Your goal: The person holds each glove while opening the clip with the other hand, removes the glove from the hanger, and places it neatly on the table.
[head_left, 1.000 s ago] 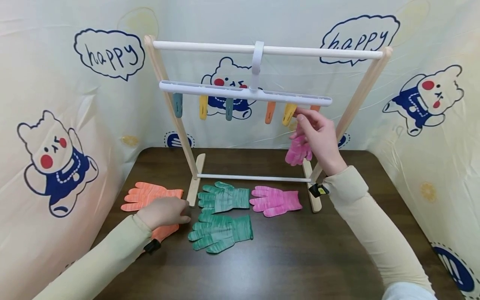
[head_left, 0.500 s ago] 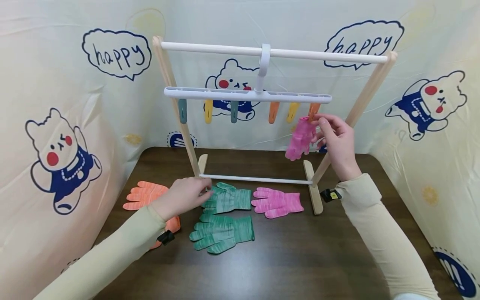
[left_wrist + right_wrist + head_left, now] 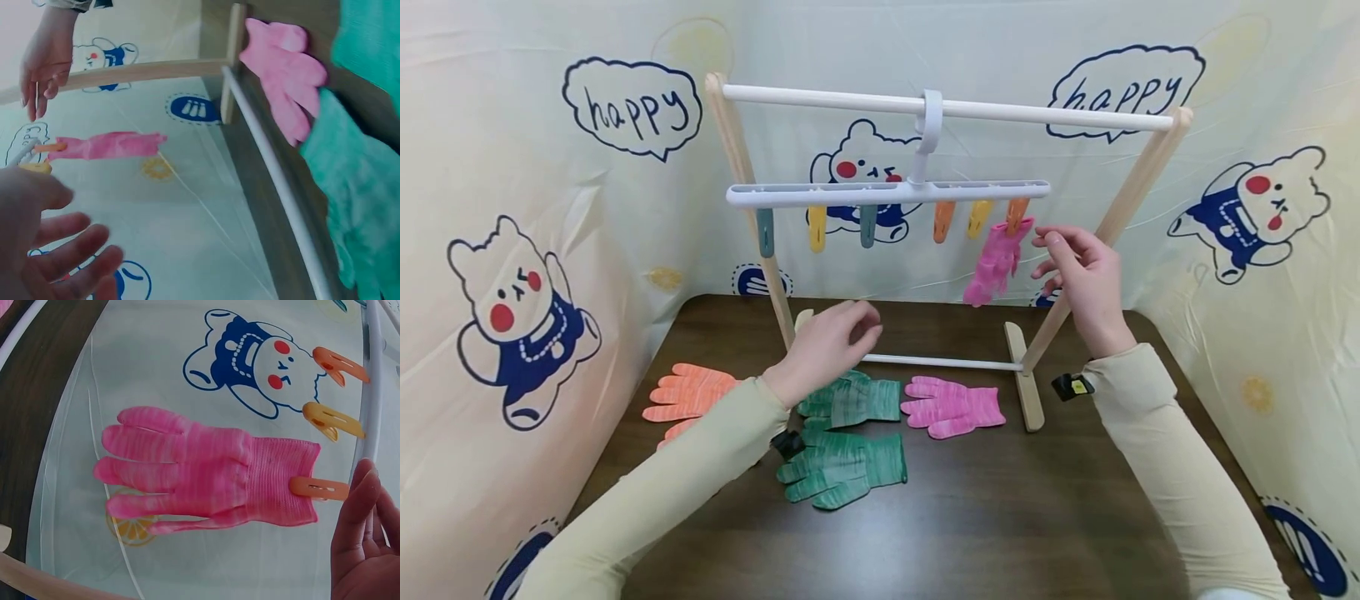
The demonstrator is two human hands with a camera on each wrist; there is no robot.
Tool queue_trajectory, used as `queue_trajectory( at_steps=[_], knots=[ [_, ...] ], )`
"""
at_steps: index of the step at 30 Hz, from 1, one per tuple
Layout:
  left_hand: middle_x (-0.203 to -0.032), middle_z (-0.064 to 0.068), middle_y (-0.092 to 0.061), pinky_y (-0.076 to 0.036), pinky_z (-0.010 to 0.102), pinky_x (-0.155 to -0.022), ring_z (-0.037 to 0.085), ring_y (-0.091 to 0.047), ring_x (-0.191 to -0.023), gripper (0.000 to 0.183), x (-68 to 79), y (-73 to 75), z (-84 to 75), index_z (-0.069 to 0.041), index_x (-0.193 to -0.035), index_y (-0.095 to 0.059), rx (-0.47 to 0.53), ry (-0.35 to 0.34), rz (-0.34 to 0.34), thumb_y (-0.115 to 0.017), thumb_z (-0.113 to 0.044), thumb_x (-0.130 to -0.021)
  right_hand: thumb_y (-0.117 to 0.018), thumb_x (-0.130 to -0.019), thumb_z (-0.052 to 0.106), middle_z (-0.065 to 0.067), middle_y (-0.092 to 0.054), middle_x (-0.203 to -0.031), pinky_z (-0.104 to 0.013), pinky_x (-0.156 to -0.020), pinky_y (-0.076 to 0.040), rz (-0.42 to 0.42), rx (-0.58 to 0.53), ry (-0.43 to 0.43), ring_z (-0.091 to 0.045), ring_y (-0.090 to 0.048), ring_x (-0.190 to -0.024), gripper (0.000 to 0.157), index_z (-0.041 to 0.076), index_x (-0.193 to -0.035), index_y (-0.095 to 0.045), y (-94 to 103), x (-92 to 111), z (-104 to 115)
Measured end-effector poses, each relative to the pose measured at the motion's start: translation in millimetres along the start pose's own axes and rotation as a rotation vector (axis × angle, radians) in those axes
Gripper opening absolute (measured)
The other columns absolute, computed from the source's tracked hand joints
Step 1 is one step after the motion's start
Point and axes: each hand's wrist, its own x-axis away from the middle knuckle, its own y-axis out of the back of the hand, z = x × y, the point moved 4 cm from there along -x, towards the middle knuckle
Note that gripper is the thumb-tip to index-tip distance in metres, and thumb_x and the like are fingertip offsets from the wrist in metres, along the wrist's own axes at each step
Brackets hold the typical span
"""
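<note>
A pink knit glove (image 3: 206,469) hangs by its cuff from an orange clothespin (image 3: 317,487) at the right end of a white clip hanger (image 3: 842,195). Just to the right of that clothespin is my right hand (image 3: 1086,283), fingers loosely bent and holding nothing. My left hand (image 3: 827,346) is raised above the table in front of the rack, its fingers relaxed with nothing between them. Under it lie two green gloves (image 3: 868,402), partly covered by the hand and wrist in the head view. A second pink glove (image 3: 955,407) lies flat to their right.
Orange gloves (image 3: 688,392) lie at the table's left, partly hidden by the left sleeve. The hanger hooks over the top rod (image 3: 1037,113) of a wooden rack, whose foot (image 3: 1024,383) stands at right. Teal, yellow (image 3: 334,420) and orange clothespins hang along the bar.
My right hand has let go at the orange clothespin and drawn off right, leaving the pink glove hanging. My left hand has risen rightward from over the orange gloves. The hanger has swung slightly.
</note>
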Motion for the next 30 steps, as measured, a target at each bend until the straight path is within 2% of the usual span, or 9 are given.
queue_trajectory(
  at_steps=[3, 7, 13, 17, 20, 24, 27, 30],
  knots=[
    [-0.105, 0.005, -0.072, -0.058, 0.036, -0.08, 0.02, -0.066, -0.091, 0.021, -11.6, 1.1, -3.7, -0.009, -0.116, -0.07, 0.044, 0.013, -0.056, -0.064, -0.025, -0.103, -0.067, -0.103, 0.031, -0.011, -0.072, -0.113, -0.022, -0.055, -0.054, 0.004, 0.019, -0.009, -0.015, -0.067, -0.072, 0.03, 0.007, -0.121, -0.074, -2.6, -3.6, -1.3],
    [-0.106, 0.005, -0.071, -0.057, 0.037, -0.082, 0.024, -0.065, -0.096, 0.024, -23.4, 1.5, -9.4, -0.009, -0.12, -0.069, 0.076, 0.017, -0.097, -0.062, -0.026, -0.104, -0.065, -0.103, 0.034, -0.006, -0.071, -0.114, -0.022, -0.061, -0.056, -0.006, 0.092, -0.016, -0.019, -0.068, -0.082, 0.036, 0.006, -0.125, -0.072, -4.7, -9.5, -1.2],
    [-0.103, 0.005, -0.07, -0.056, 0.036, -0.077, 0.025, -0.065, -0.094, 0.024, -32.5, -2.2, -15.2, -0.008, -0.118, -0.069, 0.1, 0.023, -0.101, -0.062, -0.026, -0.104, -0.06, -0.106, 0.035, -0.002, -0.069, -0.116, -0.02, -0.071, -0.056, -0.059, 0.2, 0.021, -0.017, -0.064, -0.096, 0.04, 0.004, -0.13, -0.068, -9.5, -20.5, 4.2],
    [-0.102, 0.005, -0.07, -0.055, 0.035, -0.076, 0.024, -0.064, -0.094, 0.023, -33.3, -4.0, -14.4, -0.009, -0.117, -0.07, 0.106, 0.05, -0.101, -0.062, -0.025, -0.104, -0.059, -0.106, 0.033, -0.002, -0.068, -0.117, -0.021, -0.079, -0.054, -0.088, 0.224, 0.012, -0.013, -0.061, -0.1, 0.039, 0.005, -0.131, -0.067, -17.6, -29.3, 6.1],
    [-0.101, 0.005, -0.069, -0.055, 0.036, -0.075, 0.025, -0.064, -0.093, 0.022, -32.8, -4.1, -13.4, -0.009, -0.117, -0.07, 0.11, 0.06, -0.105, -0.062, -0.025, -0.104, -0.059, -0.106, 0.036, -0.002, -0.064, -0.125, -0.025, -0.09, -0.05, -0.053, 0.266, -0.047, -0.013, -0.057, -0.11, 0.044, 0.005, -0.137, -0.062, -25.3, -36.9, 3.1],
    [-0.1, 0.005, -0.069, -0.055, 0.036, -0.074, 0.027, -0.066, -0.091, 0.021, -32.4, -4.2, -12.7, -0.009, -0.116, -0.069, 0.12, 0.058, -0.102, -0.062, -0.024, -0.103, -0.057, -0.105, 0.044, -0.006, -0.055, -0.143, -0.037, -0.107, -0.043, 0.034, 0.341, -0.147, -0.019, -0.048, -0.13, 0.055, 0.009, -0.148, -0.053, -32.8, -46.4, -5.6],
    [-0.1, 0.005, -0.069, -0.055, 0.035, -0.073, 0.025, -0.065, -0.089, 0.021, -32.2, -3.9, -12.0, -0.008, -0.116, -0.07, 0.121, 0.058, -0.102, -0.062, -0.024, -0.103, -0.057, -0.104, 0.047, -0.007, -0.045, -0.157, -0.046, -0.117, -0.035, 0.072, 0.356, -0.189, -0.024, -0.038, -0.144, 0.063, 0.011, -0.154, -0.045, -35.0, -54.6, -12.0],
    [-0.1, 0.005, -0.069, -0.056, 0.034, -0.075, 0.02, -0.062, -0.088, 0.022, -31.8, -4.0, -11.7, -0.008, -0.116, -0.07, 0.124, 0.059, -0.098, -0.063, -0.024, -0.103, -0.059, -0.102, 0.05, -0.002, -0.036, -0.165, -0.049, -0.122, -0.029, 0.101, 0.348, -0.219, -0.024, -0.028, -0.152, 0.07, 0.015, -0.16, -0.038, -36.1, -63.5, -17.9]
  ],
)
